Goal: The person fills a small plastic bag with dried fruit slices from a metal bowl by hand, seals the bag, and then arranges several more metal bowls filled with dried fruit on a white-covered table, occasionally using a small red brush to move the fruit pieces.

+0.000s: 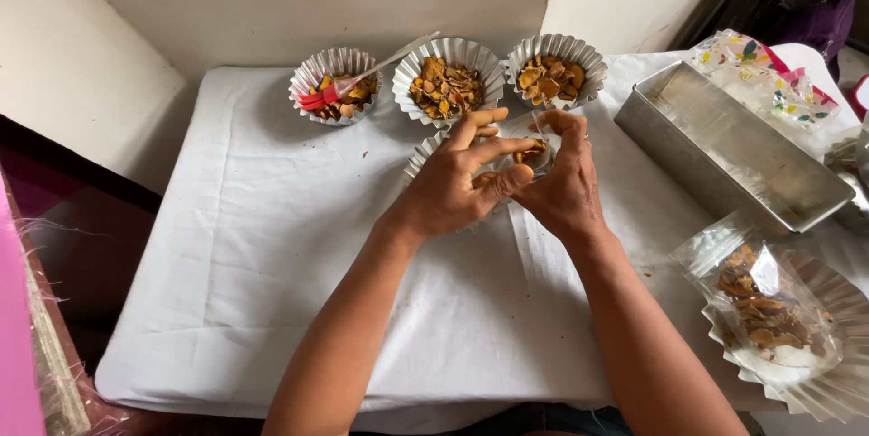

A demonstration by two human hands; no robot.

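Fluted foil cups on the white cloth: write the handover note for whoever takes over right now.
Left hand and right hand: both pinch a small clear packet of brown chips, held over a fluted cup mostly hidden beneath them.
Back row: three foil cups already hold chips; the left cup also has a red-tipped brush, then the middle cup and the right cup.
Right side: empty metal loaf tin; a bagged portion lies on spare foil cups.
Left to do: the cup under the hands.
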